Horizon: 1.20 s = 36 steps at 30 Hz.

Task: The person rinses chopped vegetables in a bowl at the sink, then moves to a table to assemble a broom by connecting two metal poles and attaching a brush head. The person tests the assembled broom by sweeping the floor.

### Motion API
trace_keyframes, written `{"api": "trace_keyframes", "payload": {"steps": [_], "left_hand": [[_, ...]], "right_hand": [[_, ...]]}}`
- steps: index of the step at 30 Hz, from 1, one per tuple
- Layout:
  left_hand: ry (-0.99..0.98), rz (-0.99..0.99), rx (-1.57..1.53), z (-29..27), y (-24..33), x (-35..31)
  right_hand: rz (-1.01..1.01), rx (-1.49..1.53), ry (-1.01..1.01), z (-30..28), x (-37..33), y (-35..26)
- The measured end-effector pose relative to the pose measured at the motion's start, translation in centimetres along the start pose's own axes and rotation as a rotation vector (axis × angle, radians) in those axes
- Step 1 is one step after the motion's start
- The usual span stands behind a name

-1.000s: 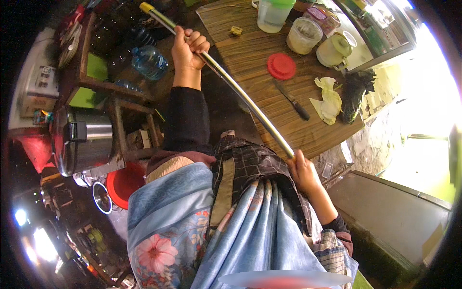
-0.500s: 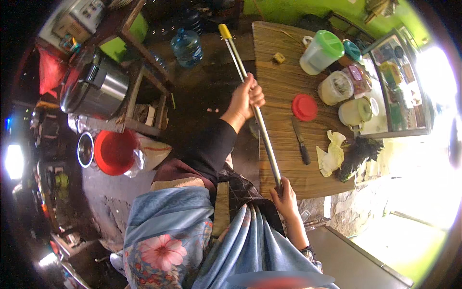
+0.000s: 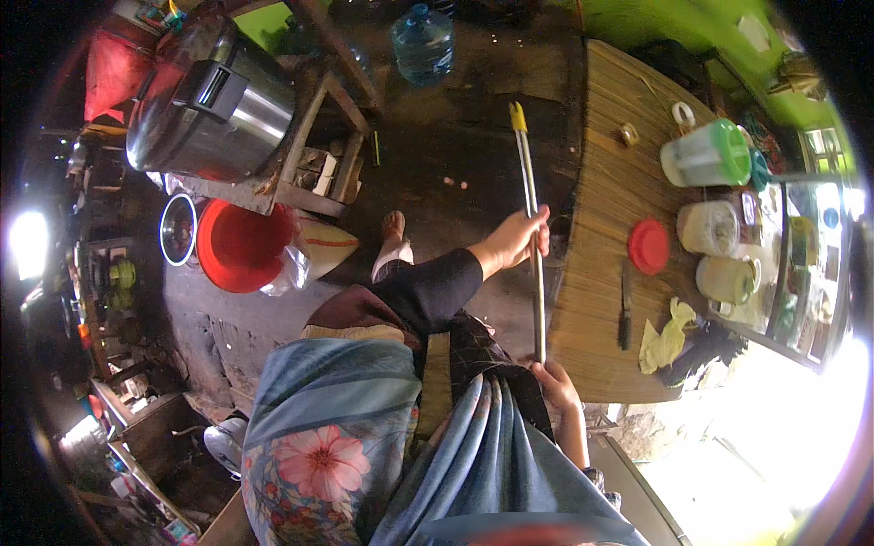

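A long, thin metal pole with a yellow tip stretches away from me, its far end over the dark floor. My left hand is closed around its middle, thumb and fingers wrapped on it. At the near end, beside the table's front corner, my right hand grips the pole; part of its fingers is hidden. The wooden table lies just right of the pole. On it are a red lid, a knife and a crumpled pale-yellow cloth or leaf.
Several lidded containers, among them a green-topped pitcher, line the table's right side by a glass case. To the left are a large metal pot on a wooden stand and a red basin. A water jug stands farther off.
The view has shifted, so the table appears farther right. The pole points more straight ahead, and its yellow tip has come nearer. Both hands keep hold of it. A foot now shows at left.
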State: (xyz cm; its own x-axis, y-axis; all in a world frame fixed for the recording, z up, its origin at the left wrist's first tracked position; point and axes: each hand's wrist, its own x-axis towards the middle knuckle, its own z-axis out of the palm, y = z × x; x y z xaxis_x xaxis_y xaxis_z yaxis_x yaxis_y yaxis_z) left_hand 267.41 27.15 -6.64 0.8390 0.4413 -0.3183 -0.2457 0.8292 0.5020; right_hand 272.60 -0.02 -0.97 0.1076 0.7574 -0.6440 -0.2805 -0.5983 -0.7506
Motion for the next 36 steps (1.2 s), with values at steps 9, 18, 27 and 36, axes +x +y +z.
{"api": "trace_keyframes", "payload": {"steps": [9, 18, 27, 36], "left_hand": [[0.066, -0.384, 1.145, -26.5, 8.4, -0.8], [0.804, -0.499, 1.275, -52.1, 11.6, -0.4], [1.056, -0.501, 1.326, -73.6, 3.1, 9.7], [1.482, -0.457, 1.654, -82.7, 6.3, 18.6]], "right_hand": [[0.385, -0.539, 0.365, 11.1, 18.1, -4.8], [0.188, -0.844, 0.378, 8.5, 28.5, -5.5], [0.524, -0.5, 0.411, 0.1, 35.9, 5.0], [0.866, -0.305, 0.508, -0.2, 37.5, 5.6]]}}
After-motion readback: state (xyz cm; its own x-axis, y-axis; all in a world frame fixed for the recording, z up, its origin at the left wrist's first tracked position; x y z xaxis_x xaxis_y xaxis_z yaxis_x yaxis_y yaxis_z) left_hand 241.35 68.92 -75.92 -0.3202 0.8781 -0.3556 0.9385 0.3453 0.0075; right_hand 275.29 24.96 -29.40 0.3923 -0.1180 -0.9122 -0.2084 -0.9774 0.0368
